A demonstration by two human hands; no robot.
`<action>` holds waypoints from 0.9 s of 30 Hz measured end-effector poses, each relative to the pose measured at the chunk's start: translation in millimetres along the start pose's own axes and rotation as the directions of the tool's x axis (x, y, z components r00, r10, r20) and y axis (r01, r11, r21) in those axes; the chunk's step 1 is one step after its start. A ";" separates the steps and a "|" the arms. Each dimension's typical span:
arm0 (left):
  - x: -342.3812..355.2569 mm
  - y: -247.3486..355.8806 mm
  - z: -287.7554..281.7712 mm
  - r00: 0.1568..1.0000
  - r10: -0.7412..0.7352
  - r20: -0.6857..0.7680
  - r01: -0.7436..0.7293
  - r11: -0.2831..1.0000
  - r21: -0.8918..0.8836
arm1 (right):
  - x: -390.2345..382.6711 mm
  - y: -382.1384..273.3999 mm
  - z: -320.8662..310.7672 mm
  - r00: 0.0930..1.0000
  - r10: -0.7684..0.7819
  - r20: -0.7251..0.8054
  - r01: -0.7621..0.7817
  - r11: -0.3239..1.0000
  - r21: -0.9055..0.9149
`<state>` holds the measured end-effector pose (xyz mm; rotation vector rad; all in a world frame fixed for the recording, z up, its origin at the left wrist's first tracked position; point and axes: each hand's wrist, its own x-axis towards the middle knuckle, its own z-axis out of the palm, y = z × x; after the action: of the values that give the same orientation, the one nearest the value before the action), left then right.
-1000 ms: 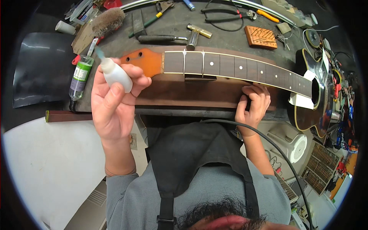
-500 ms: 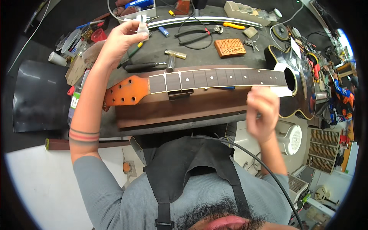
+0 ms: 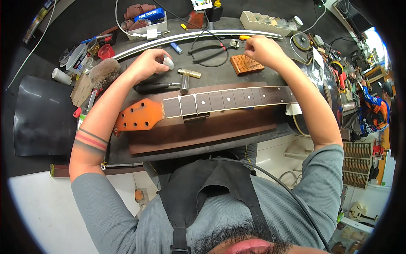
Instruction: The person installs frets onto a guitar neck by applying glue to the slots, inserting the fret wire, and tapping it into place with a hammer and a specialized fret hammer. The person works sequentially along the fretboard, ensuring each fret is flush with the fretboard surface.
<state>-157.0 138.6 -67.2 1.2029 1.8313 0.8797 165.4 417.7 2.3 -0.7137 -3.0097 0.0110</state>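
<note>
My left hand (image 3: 149, 65) is closed round a small white bottle (image 3: 168, 63), above the far side of the guitar neck. At the slotted wooden block (image 3: 242, 67), my right hand (image 3: 263, 50) has its fingers pinched together over the far right corner. Whatever lies between those fingertips is too small to make out. Thin strips sit in the block's slanted slots. Nearer to me lies the guitar's dark fretboard (image 3: 237, 98), with round pale dots and two pale lines across it by the orange headstock (image 3: 137, 115). My right forearm hides part of the black body.
Between the left hand and the neck lie a hammer (image 3: 185, 82) and a black-handled tool (image 3: 154, 87). Black-handled cutters (image 3: 207, 50), a blue cylinder (image 3: 176, 48) and a long metal bar (image 3: 186, 35) are farther back. A dark support (image 3: 196, 117) props the neck.
My right hand has gone from the fretboard's near edge to the wooden block. The left hand has come nearer with the white bottle. The whole view has shifted slightly.
</note>
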 end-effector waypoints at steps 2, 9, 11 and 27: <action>-2.7 0.2 -2.2 1.000 -0.014 -0.019 0.014 1.000 -0.021 | 7.0 -6.3 2.4 0.999 -0.033 0.008 0.033 0.999 0.007; -33.8 16.8 -15.7 0.988 0.040 -0.150 -0.041 0.999 -0.005 | 18.2 -9.0 6.9 0.998 -0.053 0.016 0.054 0.997 -0.058; -49.7 24.6 -18.3 0.974 0.044 -0.222 -0.050 0.999 -0.023 | 20.7 -11.3 7.1 0.999 -0.024 0.036 0.026 0.997 -0.068; -178.8 119.1 101.9 0.721 0.378 -0.581 -0.572 0.797 -0.193 | -64.3 -48.9 -55.8 0.798 -0.291 -0.528 0.366 0.930 0.042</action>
<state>28.7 22.7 25.7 1.3049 1.6306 1.9225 203.5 344.8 56.1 -0.1285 -2.5309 0.0178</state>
